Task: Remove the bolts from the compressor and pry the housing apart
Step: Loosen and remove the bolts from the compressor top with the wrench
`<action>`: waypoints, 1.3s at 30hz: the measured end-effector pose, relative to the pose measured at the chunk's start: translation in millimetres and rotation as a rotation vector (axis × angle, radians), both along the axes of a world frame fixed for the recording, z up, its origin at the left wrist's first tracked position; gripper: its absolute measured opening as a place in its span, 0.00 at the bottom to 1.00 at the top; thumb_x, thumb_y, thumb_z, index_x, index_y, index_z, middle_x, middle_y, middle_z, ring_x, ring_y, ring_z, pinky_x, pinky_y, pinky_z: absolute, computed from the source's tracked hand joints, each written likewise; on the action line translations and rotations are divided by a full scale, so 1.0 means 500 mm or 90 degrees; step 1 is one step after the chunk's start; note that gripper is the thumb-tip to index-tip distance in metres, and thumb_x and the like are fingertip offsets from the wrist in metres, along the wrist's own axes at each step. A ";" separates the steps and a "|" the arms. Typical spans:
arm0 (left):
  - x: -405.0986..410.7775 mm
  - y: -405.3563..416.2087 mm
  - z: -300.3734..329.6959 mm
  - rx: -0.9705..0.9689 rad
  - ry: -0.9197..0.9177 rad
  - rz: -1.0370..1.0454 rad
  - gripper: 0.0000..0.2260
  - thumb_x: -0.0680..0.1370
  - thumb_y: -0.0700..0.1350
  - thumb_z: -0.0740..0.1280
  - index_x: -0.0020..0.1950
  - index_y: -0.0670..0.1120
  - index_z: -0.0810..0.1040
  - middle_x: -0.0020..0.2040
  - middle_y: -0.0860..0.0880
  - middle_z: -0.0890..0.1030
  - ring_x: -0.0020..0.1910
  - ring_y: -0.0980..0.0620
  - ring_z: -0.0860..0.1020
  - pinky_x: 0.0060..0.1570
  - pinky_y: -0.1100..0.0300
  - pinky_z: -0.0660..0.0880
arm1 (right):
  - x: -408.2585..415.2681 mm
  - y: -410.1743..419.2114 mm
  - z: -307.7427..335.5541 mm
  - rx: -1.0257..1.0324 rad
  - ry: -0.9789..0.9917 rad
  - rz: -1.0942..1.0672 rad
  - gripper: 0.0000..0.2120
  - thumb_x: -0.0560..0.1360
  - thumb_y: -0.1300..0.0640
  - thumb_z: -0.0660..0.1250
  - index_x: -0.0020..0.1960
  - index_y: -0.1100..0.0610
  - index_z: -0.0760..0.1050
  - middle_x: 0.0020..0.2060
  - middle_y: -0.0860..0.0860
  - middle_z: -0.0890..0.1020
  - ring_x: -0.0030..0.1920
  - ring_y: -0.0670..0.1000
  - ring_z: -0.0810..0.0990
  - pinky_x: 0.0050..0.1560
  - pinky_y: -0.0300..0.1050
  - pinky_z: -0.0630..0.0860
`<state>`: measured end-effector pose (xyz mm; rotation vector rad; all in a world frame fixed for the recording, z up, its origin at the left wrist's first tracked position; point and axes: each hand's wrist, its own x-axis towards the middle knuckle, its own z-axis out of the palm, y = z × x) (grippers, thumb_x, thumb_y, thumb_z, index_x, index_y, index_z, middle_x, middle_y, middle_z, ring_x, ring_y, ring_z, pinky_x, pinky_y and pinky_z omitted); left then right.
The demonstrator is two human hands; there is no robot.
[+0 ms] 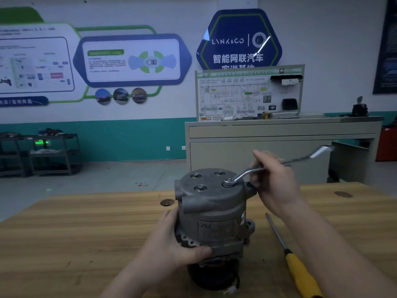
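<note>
A grey metal compressor (211, 208) stands upright on the wooden table (75, 233), its black pulley end down. Three hex bolts (200, 187) show in its top cover. A fourth, at the right of the cover, is hidden under the ring end of a silver wrench (242, 174). My right hand (274, 181) grips the wrench's shaft just right of the compressor; the handle runs up to the right. My left hand (171, 244) grips the lower housing from the left, thumb across the flange.
A screwdriver (294, 261) with a yellow handle lies on the table to the right of the compressor. A grey cabinet (279, 143) with a training board stands behind the table. Dark shelves (43, 153) stand far left by the wall.
</note>
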<state>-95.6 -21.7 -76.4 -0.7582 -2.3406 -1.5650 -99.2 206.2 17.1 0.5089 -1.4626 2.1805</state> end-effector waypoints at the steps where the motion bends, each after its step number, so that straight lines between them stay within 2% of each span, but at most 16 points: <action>1: 0.000 0.002 0.000 -0.008 0.007 0.004 0.42 0.54 0.67 0.80 0.65 0.57 0.73 0.63 0.55 0.74 0.64 0.61 0.73 0.67 0.56 0.70 | -0.007 0.008 0.009 -0.030 -0.083 0.034 0.19 0.78 0.59 0.62 0.28 0.56 0.68 0.21 0.50 0.70 0.19 0.46 0.66 0.21 0.35 0.61; 3: 0.005 0.006 0.002 -0.016 0.016 0.008 0.41 0.54 0.68 0.79 0.64 0.58 0.73 0.61 0.56 0.74 0.61 0.65 0.73 0.64 0.65 0.70 | -0.007 0.019 0.029 -0.070 -0.160 0.076 0.16 0.78 0.57 0.63 0.32 0.56 0.66 0.20 0.49 0.69 0.18 0.45 0.65 0.20 0.34 0.60; 5: 0.007 0.007 0.005 -0.012 0.013 0.003 0.42 0.53 0.68 0.78 0.64 0.58 0.72 0.62 0.57 0.73 0.60 0.67 0.73 0.58 0.72 0.69 | 0.004 0.026 0.043 -0.171 -0.151 0.107 0.15 0.73 0.52 0.69 0.33 0.54 0.66 0.19 0.48 0.69 0.17 0.43 0.65 0.18 0.33 0.59; 7: 0.008 0.005 0.006 -0.010 0.006 -0.002 0.43 0.53 0.69 0.78 0.66 0.59 0.71 0.63 0.58 0.73 0.61 0.66 0.73 0.58 0.73 0.69 | 0.014 0.030 0.050 -0.208 -0.109 0.060 0.16 0.68 0.52 0.73 0.32 0.52 0.65 0.19 0.48 0.70 0.17 0.43 0.64 0.19 0.32 0.58; 10: 0.005 0.003 0.003 0.000 0.004 -0.005 0.45 0.53 0.68 0.79 0.67 0.58 0.70 0.65 0.55 0.73 0.63 0.62 0.74 0.64 0.63 0.71 | 0.018 0.022 0.046 -0.086 -0.012 -0.093 0.21 0.74 0.61 0.69 0.30 0.54 0.61 0.18 0.49 0.68 0.17 0.44 0.64 0.20 0.33 0.58; 13: 0.003 0.004 0.000 0.005 0.002 -0.006 0.45 0.53 0.67 0.80 0.67 0.57 0.71 0.65 0.53 0.74 0.64 0.60 0.74 0.67 0.56 0.70 | 0.031 0.005 0.042 0.084 0.063 -0.224 0.23 0.72 0.68 0.66 0.26 0.51 0.60 0.17 0.49 0.67 0.18 0.45 0.67 0.19 0.34 0.61; 17: -0.003 0.005 -0.003 0.005 0.009 -0.012 0.43 0.53 0.67 0.80 0.66 0.59 0.71 0.64 0.54 0.75 0.62 0.62 0.75 0.61 0.64 0.72 | 0.055 -0.014 0.042 0.249 0.140 -0.311 0.21 0.71 0.66 0.66 0.26 0.54 0.60 0.18 0.51 0.66 0.20 0.47 0.68 0.22 0.36 0.63; 19: -0.004 0.005 -0.002 0.000 0.009 -0.013 0.43 0.53 0.68 0.80 0.66 0.59 0.71 0.64 0.53 0.75 0.62 0.61 0.75 0.61 0.63 0.72 | 0.067 -0.023 0.044 0.325 0.180 -0.355 0.20 0.71 0.65 0.66 0.28 0.57 0.58 0.22 0.56 0.63 0.24 0.47 0.65 0.26 0.39 0.62; 22: -0.004 0.005 -0.002 -0.008 0.000 -0.004 0.46 0.53 0.68 0.79 0.67 0.57 0.70 0.65 0.53 0.74 0.64 0.59 0.74 0.65 0.58 0.71 | 0.089 -0.040 0.047 0.447 0.309 -0.422 0.23 0.71 0.66 0.66 0.29 0.51 0.55 0.22 0.49 0.58 0.25 0.44 0.58 0.27 0.36 0.56; 24: -0.003 0.005 0.001 -0.018 0.009 0.027 0.45 0.50 0.70 0.77 0.65 0.60 0.70 0.63 0.54 0.71 0.63 0.66 0.70 0.64 0.69 0.67 | 0.110 -0.058 0.045 0.593 0.391 -0.483 0.21 0.71 0.62 0.65 0.30 0.48 0.55 0.22 0.44 0.57 0.24 0.44 0.59 0.25 0.36 0.58; 26: 0.005 0.008 0.009 -0.080 0.036 0.053 0.45 0.48 0.75 0.72 0.62 0.65 0.67 0.63 0.58 0.66 0.61 0.75 0.63 0.58 0.80 0.61 | 0.120 -0.076 0.032 0.673 0.447 -0.518 0.13 0.68 0.58 0.61 0.30 0.50 0.60 0.21 0.43 0.63 0.23 0.48 0.64 0.23 0.42 0.64; 28: 0.010 0.011 0.015 -0.127 0.062 0.065 0.45 0.48 0.77 0.70 0.63 0.67 0.65 0.63 0.60 0.64 0.63 0.73 0.61 0.59 0.78 0.61 | 0.114 -0.082 0.020 0.653 0.510 -0.519 0.13 0.67 0.60 0.62 0.31 0.50 0.60 0.22 0.44 0.65 0.23 0.49 0.64 0.24 0.44 0.66; 30: 0.010 0.014 0.013 -0.100 0.076 0.076 0.44 0.50 0.70 0.75 0.64 0.64 0.67 0.63 0.59 0.67 0.65 0.65 0.67 0.65 0.66 0.68 | 0.094 -0.076 0.007 0.571 0.602 -0.512 0.21 0.70 0.66 0.67 0.35 0.46 0.57 0.27 0.42 0.59 0.26 0.43 0.59 0.29 0.34 0.61; 32: 0.004 0.014 0.012 -0.076 0.065 0.078 0.47 0.49 0.67 0.78 0.66 0.60 0.69 0.64 0.58 0.69 0.64 0.60 0.71 0.66 0.55 0.71 | 0.070 -0.059 -0.008 0.403 0.592 -0.412 0.21 0.75 0.63 0.65 0.32 0.49 0.58 0.27 0.42 0.57 0.26 0.41 0.58 0.31 0.30 0.58; 36: -0.006 0.007 0.008 -0.086 0.033 0.053 0.45 0.49 0.71 0.78 0.64 0.62 0.72 0.63 0.61 0.71 0.62 0.65 0.72 0.65 0.56 0.72 | 0.021 -0.021 -0.029 0.087 0.282 -0.223 0.19 0.76 0.57 0.62 0.28 0.60 0.62 0.21 0.48 0.65 0.22 0.43 0.64 0.23 0.34 0.62; 39: -0.003 0.007 0.005 -0.093 0.050 0.066 0.43 0.48 0.74 0.75 0.61 0.62 0.73 0.61 0.62 0.71 0.60 0.71 0.69 0.60 0.73 0.67 | -0.016 0.005 -0.010 0.008 0.011 -0.040 0.20 0.77 0.60 0.63 0.26 0.56 0.69 0.21 0.49 0.68 0.21 0.45 0.66 0.22 0.35 0.64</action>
